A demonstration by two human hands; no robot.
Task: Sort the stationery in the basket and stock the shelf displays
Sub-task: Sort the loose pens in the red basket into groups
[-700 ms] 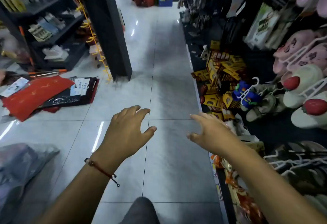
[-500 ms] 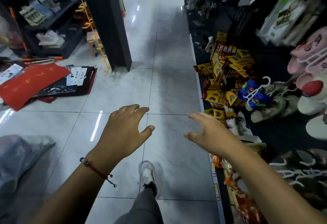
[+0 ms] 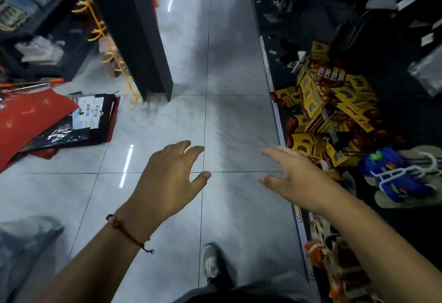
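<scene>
Both my hands are stretched out in front of me over the grey tiled aisle floor, holding nothing. My left hand [image 3: 168, 178], with a red cord bracelet at the wrist, has its fingers spread and relaxed. My right hand [image 3: 293, 174] is also spread, close to the edge of the low shelf [image 3: 275, 101] on the right. That shelf carries a heap of yellow and brown packets [image 3: 332, 109]. No basket shows in this view. Red and black flat packs [image 3: 47, 121] lie on the floor at the left.
A black shelf end post [image 3: 143, 39] stands at centre left with a yellow hook strip [image 3: 107, 46] hanging beside it. Blue slippers on a white hanger [image 3: 394, 178] lie on the right shelf. A grey plastic bag [image 3: 21, 250] sits at lower left. My shoe [image 3: 211, 264] is on the tiles.
I have stepped forward along the aisle; the shelf post and the packets are nearer. My foot has come into view. Both hands stay spread and hold nothing.
</scene>
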